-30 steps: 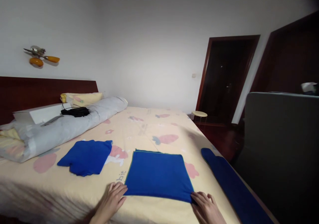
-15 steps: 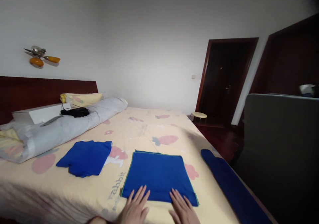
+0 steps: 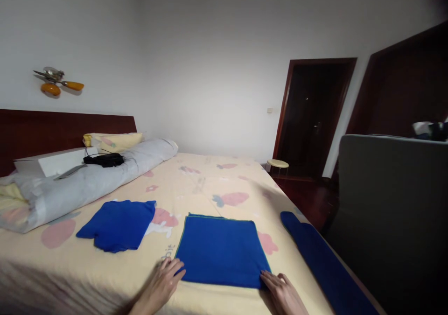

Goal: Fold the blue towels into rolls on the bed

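A blue cloth (image 3: 222, 249) with a thin green edge lies folded into a flat rectangle on the bed in front of me. My left hand (image 3: 168, 275) is at its near left corner, fingers bent over the edge and closed on the fabric. At the near right corner, the fingers of my right hand (image 3: 282, 289) are pressed together on the cloth. Both thumbs are mostly hidden. To the left, a second blue cloth (image 3: 121, 224) lies crumpled, apart from my hands. A long strip of dark blue fabric (image 3: 322, 256) runs along the right bed edge.
The patterned bedsheet (image 3: 196, 189) covers the bed. A rolled grey bundle (image 3: 105, 184) lies towards the headboard (image 3: 63, 130), with a black item (image 3: 105, 159) and a white box (image 3: 66, 160) by it. A grey chair back (image 3: 388, 212) rises at right; a stool (image 3: 278, 164) stands by the door.
My hands have moved apart, from lying flat on the near part of the folded cloth to its two near corners. Their fingers have bent in at the edges. The view has shifted slightly.
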Action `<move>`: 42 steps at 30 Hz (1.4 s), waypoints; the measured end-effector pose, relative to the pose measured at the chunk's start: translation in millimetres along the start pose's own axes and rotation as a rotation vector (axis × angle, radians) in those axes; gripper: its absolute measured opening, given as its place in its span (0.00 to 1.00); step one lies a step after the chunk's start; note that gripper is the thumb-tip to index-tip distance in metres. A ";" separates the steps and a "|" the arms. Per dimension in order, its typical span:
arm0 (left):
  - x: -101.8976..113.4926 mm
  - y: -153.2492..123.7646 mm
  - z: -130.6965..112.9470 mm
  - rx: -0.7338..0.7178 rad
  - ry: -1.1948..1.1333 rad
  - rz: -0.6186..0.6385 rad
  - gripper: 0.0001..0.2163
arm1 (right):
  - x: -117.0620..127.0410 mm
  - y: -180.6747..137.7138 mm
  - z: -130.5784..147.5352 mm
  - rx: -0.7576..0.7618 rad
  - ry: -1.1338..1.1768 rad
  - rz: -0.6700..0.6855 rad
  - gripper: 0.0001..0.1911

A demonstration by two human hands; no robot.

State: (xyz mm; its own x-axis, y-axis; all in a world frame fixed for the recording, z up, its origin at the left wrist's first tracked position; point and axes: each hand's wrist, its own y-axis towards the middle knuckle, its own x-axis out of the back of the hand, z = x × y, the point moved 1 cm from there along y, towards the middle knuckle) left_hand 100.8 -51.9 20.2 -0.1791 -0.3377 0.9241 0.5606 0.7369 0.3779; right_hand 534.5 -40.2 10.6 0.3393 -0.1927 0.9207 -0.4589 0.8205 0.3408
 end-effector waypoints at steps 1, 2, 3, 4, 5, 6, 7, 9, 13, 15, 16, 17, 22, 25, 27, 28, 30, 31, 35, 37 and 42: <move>-0.2 0.6 2.8 0.017 -0.016 -0.012 0.24 | 2.6 2.8 0.2 -0.034 0.025 -0.015 0.17; -1.1 2.1 6.3 0.051 -0.045 -0.025 0.23 | 4.4 6.3 -0.5 -0.088 0.057 -0.036 0.17; -2.8 4.8 10.3 0.104 -0.086 -0.045 0.21 | 5.4 10.6 -2.2 -0.154 0.098 -0.062 0.18; -4.9 8.7 14.5 0.169 -0.136 -0.070 0.20 | 5.6 15.6 -4.8 -0.217 0.150 -0.086 0.18; -7.4 13.3 18.6 0.242 -0.194 -0.093 0.18 | 4.9 21.1 -8.3 -0.269 0.209 -0.109 0.17; -10.1 18.5 22.2 0.318 -0.249 -0.107 0.18 | 3.3 26.8 -12.5 -0.305 0.267 -0.127 0.17; -12.8 23.6 24.9 0.390 -0.290 -0.108 0.18 | 1.0 32.2 -17.2 -0.323 0.311 -0.141 0.17; -17.7 31.7 27.5 0.516 -0.278 -0.084 0.18 | -4.7 40.2 -26.7 -0.335 0.318 -0.168 0.17; -26.4 36.1 20.4 0.619 -0.024 -0.110 0.20 | -14.8 43.5 -30.3 -0.346 0.005 -0.300 0.16; -33.6 37.8 7.5 0.571 0.040 -0.153 0.23 | -19.8 44.4 -14.8 -0.315 -0.118 -0.369 0.17; -38.5 40.4 -2.4 0.518 0.042 -0.164 0.25 | -23.2 46.2 -2.2 -0.280 -0.138 -0.387 0.19; -44.0 44.4 -14.6 0.448 0.029 -0.161 0.26 | -27.8 49.2 12.9 -0.226 -0.131 -0.384 0.20; -69.7 73.0 -83.9 0.094 -0.109 0.016 0.32 | -61.0 70.2 84.6 0.098 0.000 -0.173 0.27; -70.2 77.5 -93.0 0.093 -0.153 0.106 0.32 | -71.5 71.2 87.0 0.165 0.014 -0.070 0.29; -63.1 71.1 -79.5 0.154 -0.161 0.138 0.31 | -69.3 63.8 69.5 0.112 0.001 -0.045 0.28; -58.2 65.5 -68.8 0.194 -0.161 0.155 0.30 | -66.1 58.2 57.3 0.069 -0.006 -0.042 0.28; -47.6 51.7 -43.9 0.263 -0.154 0.204 0.28 | -57.7 44.6 31.0 -0.028 -0.018 -0.045 0.27; -42.5 44.4 -31.5 0.281 -0.151 0.226 0.27 | -53.6 37.4 18.5 -0.074 -0.024 -0.044 0.27; -29.7 20.9 6.3 0.282 -0.140 0.238 0.25 | -44.8 16.3 -17.0 -0.188 -0.041 -0.013 0.27; -28.4 15.2 16.3 0.262 -0.113 0.192 0.25 | -44.9 14.0 -25.1 -0.190 -0.053 -0.006 0.26; -25.1 16.3 22.5 0.195 0.060 0.000 0.28 | -42.6 28.1 -31.4 -0.116 -0.115 -0.065 0.24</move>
State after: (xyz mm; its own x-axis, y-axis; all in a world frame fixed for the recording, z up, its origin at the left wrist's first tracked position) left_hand 96.3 -18.2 4.5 -0.1274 -0.3678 0.9211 0.3924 0.8342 0.3874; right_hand 533.0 8.0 -25.1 0.2657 -0.3027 0.9153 -0.3388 0.8595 0.3827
